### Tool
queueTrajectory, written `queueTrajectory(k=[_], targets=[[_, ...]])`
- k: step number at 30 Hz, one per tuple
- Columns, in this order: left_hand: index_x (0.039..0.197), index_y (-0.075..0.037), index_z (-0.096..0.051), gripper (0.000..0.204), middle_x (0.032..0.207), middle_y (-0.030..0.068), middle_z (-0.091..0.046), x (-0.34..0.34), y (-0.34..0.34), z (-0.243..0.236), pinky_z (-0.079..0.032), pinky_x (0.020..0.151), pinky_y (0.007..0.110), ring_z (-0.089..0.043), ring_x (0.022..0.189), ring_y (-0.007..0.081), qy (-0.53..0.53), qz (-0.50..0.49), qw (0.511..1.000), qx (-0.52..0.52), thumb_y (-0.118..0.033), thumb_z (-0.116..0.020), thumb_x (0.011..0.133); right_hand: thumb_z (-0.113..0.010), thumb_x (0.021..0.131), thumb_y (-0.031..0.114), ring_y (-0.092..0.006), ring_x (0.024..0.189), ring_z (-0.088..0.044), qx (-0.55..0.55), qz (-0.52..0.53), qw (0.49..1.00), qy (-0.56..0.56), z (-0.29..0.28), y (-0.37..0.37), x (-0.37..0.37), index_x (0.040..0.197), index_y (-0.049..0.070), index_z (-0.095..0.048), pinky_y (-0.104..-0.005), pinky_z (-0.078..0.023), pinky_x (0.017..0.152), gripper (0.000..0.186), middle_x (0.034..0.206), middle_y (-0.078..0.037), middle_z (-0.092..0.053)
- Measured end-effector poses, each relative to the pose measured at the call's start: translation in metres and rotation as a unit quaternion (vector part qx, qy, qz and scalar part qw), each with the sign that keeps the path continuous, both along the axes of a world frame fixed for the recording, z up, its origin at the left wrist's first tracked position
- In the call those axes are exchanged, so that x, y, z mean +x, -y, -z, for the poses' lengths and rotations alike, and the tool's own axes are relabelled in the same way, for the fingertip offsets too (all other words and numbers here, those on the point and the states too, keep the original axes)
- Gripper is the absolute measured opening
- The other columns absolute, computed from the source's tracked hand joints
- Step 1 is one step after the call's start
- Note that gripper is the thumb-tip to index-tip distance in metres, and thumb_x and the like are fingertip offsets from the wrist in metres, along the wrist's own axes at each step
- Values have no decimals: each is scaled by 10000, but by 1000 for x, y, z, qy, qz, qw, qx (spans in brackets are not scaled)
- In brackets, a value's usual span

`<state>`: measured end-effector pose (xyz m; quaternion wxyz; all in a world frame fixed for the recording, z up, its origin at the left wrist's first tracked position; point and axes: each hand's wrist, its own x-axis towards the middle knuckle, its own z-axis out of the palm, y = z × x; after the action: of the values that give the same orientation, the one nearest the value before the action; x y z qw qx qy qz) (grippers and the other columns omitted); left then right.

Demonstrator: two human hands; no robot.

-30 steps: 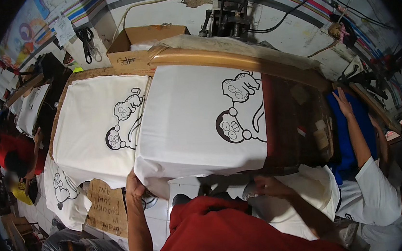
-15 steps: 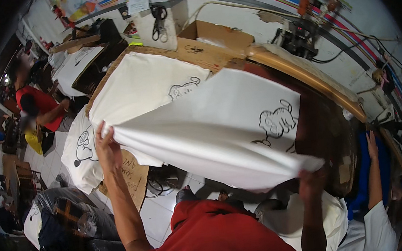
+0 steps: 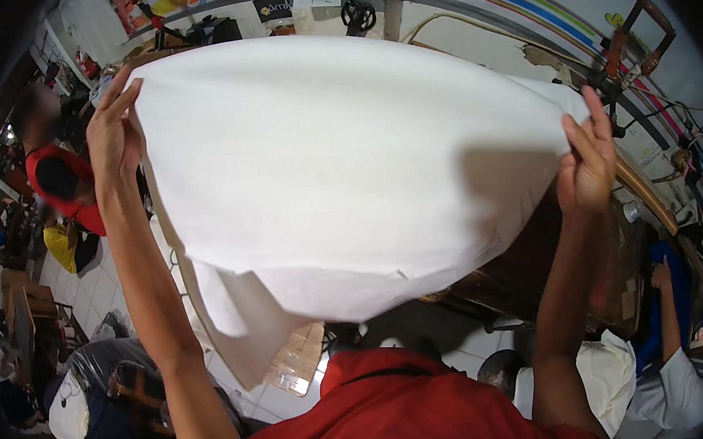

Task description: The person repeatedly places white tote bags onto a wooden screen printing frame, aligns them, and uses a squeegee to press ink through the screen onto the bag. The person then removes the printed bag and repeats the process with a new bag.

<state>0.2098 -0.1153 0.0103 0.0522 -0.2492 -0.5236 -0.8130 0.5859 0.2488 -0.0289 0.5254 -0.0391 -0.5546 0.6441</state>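
A large white cloth [image 3: 320, 155] is stretched out in front of me at chest height, its lower edge hanging loose. My left hand [image 3: 115, 124] is closed on its far left corner, thumb and fingers pinching the edge. At the right edge my right hand [image 3: 589, 154] grips the cloth with its index finger pointing up. The side facing me is plain, and a shadow falls near my right hand. Most of the worktable behind is hidden by the cloth.
A dark brown table surface [image 3: 494, 295] shows below the cloth at right. Black plastic bags [image 3: 120, 369] bulge at the lower left. One person in a red vest [image 3: 60, 184] stands at far left; another person's arm [image 3: 666, 308] reaches in at right, beside white cloth [image 3: 604, 377].
Both hands have risen and moved farther away, lifting the white cloth off the table and spreading it. The cloth's printed cartoon figure no longer shows. The view has shifted left.
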Motion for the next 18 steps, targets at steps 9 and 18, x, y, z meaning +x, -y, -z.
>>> queueTrajectory(k=[9,18], targets=[[1290,112,-444,509,1254,234,-509,-157,-66,31,-474,922,261,-573,1068,251,22,42,996,-69,63,-615,814,-677,759,-88,-132,893,-573,-100,83,989,70,40,-23,-145,1348,-97,-343,-206,-460,691,678,1078,-119,-517],[1335,60,-421,599,1324,232,-466,-184,-58,-22,-503,896,388,-562,1109,291,-64,69,994,-64,-86,-681,816,-698,718,-99,-178,1092,-521,-8,65,998,9,-8,-12,-145,1373,-78,-304,-228,-428,836,765,1346,-214,-395]])
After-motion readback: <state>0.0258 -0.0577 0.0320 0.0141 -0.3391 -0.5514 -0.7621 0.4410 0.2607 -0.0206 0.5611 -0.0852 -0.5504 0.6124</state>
